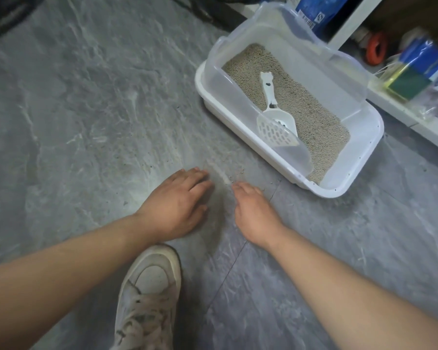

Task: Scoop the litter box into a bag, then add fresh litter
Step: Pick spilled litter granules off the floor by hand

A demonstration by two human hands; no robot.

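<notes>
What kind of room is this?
Probably a utility or storage corner at home: a cat litter box sits on grey floor beside white shelving with a blue bag.

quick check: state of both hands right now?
Left hand: open, fingers resting on the floor, holding nothing.
Right hand: open, fingertips on the floor by spilled litter, holding nothing.

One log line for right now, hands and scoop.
left hand: open, on floor | right hand: open, on floor | spilled litter: between fingertips | scoop: lying in litter box | bag: not seen
</notes>
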